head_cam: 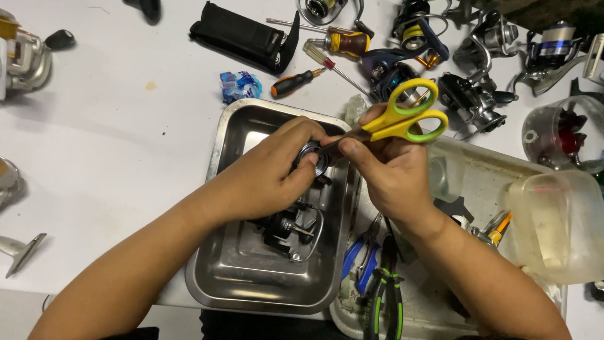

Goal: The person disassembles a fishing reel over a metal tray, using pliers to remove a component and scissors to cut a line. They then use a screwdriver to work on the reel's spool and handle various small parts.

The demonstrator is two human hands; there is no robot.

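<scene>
Left hand (264,173), right hand (390,173): bare, no gloves, rings; forearms uncovered, sleeveless in view.

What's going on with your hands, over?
Left hand grips round spool. Right hand holds yellow scissors, tips at spool. Both above steel tray.

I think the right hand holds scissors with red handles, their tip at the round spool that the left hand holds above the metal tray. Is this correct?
Not quite: the head view shows the handles of the scissors are yellow with green lining, not red. The rest is correct: the right hand holds them, tip at the round spool that the left hand holds above the metal tray.
</scene>
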